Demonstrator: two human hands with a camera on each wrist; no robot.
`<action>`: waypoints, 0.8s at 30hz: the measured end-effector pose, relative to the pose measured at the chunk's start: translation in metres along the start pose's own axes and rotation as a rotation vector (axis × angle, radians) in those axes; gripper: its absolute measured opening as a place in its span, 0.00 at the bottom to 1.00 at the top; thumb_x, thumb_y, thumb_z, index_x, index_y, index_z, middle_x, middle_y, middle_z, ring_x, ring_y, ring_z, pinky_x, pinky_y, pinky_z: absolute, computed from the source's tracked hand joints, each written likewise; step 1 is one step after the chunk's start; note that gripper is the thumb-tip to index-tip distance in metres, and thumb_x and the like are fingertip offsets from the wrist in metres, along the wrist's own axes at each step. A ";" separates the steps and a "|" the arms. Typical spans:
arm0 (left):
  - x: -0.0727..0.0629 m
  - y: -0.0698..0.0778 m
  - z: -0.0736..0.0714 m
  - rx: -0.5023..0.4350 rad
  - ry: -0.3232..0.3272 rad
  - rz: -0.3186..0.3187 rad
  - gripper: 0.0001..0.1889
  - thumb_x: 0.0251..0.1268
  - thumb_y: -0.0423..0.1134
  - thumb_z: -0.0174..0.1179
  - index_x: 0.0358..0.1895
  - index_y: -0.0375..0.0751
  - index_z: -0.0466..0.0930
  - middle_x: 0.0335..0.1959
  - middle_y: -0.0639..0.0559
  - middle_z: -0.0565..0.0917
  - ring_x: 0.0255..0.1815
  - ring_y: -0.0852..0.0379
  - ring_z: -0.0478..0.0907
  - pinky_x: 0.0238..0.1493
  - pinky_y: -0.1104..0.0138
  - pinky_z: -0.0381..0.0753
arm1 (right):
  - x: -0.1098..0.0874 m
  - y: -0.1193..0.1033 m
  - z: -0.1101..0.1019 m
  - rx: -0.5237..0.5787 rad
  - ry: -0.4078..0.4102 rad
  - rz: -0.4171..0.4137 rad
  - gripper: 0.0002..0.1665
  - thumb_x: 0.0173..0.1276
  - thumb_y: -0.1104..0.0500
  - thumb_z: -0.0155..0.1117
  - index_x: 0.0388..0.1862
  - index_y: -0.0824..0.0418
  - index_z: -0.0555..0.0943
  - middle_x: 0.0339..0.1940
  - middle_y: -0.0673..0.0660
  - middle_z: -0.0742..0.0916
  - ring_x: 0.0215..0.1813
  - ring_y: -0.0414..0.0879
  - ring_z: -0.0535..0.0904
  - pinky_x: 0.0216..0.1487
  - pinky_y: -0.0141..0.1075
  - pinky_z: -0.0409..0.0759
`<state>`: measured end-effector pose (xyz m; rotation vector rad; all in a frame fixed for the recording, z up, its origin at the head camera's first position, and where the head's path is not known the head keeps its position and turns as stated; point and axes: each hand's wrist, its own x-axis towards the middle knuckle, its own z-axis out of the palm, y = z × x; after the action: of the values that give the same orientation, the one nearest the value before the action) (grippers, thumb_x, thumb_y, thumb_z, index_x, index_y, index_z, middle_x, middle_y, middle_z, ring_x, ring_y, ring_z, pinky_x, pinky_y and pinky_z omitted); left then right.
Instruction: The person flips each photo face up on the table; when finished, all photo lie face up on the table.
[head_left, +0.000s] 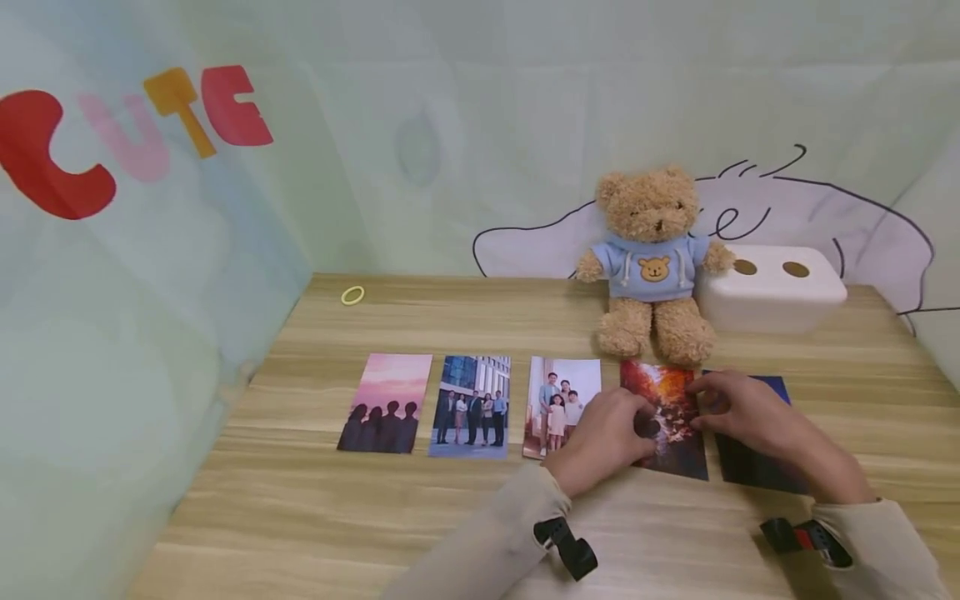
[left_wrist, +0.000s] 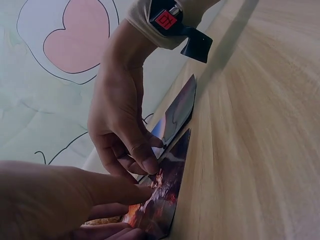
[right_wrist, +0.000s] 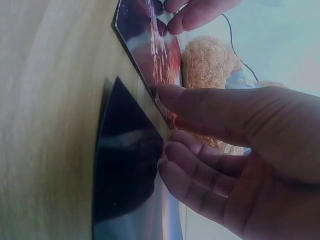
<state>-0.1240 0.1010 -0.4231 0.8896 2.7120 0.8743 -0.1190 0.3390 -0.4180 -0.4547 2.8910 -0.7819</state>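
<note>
On the wooden table lies a photo of an autumn stream (head_left: 671,400), with a hand at either side. My left hand (head_left: 600,429) reaches over the family photo (head_left: 573,372) and rests its fingertips on the autumn photo's left part. My right hand (head_left: 750,408) touches the same photo's right edge with thumb and fingertips, fingers fairly straight in the right wrist view. Beneath that hand lies a dark blue photo (head_left: 757,467), partly covered. Further left in the row are a group photo before a building (head_left: 470,408) and a pink-sky silhouette photo (head_left: 385,408).
A teddy bear (head_left: 652,267) in a blue hoodie sits just behind the autumn photo. Beside it stands a white box with two oval holes (head_left: 772,292). A yellow ring (head_left: 352,296) lies at the table's back left. Printed cloth (head_left: 450,125) hangs behind the table.
</note>
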 end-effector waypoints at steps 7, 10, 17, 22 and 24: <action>-0.001 -0.001 0.001 -0.096 0.002 -0.017 0.15 0.61 0.39 0.78 0.51 0.42 0.91 0.46 0.56 0.88 0.47 0.66 0.81 0.50 0.77 0.76 | 0.003 0.001 -0.002 -0.017 -0.009 -0.007 0.23 0.62 0.63 0.81 0.54 0.71 0.84 0.39 0.56 0.86 0.39 0.51 0.82 0.41 0.50 0.82; -0.002 -0.005 0.001 -0.170 0.025 -0.001 0.14 0.62 0.37 0.77 0.51 0.41 0.91 0.45 0.55 0.88 0.46 0.67 0.81 0.47 0.78 0.75 | 0.002 0.002 -0.002 -0.025 -0.007 -0.024 0.24 0.62 0.63 0.81 0.55 0.70 0.84 0.39 0.55 0.86 0.39 0.49 0.82 0.41 0.49 0.82; -0.014 -0.020 -0.025 -0.315 0.150 0.016 0.14 0.66 0.35 0.73 0.53 0.39 0.90 0.52 0.48 0.89 0.45 0.60 0.86 0.45 0.76 0.79 | -0.007 0.010 -0.011 -0.056 0.188 -0.225 0.23 0.55 0.71 0.82 0.51 0.70 0.85 0.36 0.52 0.85 0.34 0.42 0.81 0.35 0.38 0.82; -0.027 -0.045 -0.063 -0.322 0.228 -0.039 0.16 0.68 0.35 0.71 0.57 0.36 0.88 0.55 0.43 0.87 0.51 0.45 0.88 0.47 0.66 0.86 | -0.011 0.019 -0.028 -0.134 0.239 -0.242 0.25 0.53 0.73 0.83 0.50 0.70 0.85 0.36 0.55 0.85 0.33 0.43 0.82 0.33 0.39 0.82; -0.034 -0.058 -0.077 -0.282 0.238 -0.071 0.17 0.70 0.37 0.70 0.59 0.36 0.87 0.57 0.42 0.87 0.54 0.44 0.86 0.51 0.60 0.86 | -0.013 0.021 -0.035 -0.161 0.257 -0.225 0.24 0.55 0.72 0.82 0.51 0.70 0.85 0.38 0.58 0.86 0.35 0.48 0.84 0.33 0.41 0.83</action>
<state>-0.1495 0.0062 -0.3945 0.6650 2.6916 1.3833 -0.1185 0.3766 -0.3981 -0.7604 3.1971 -0.6826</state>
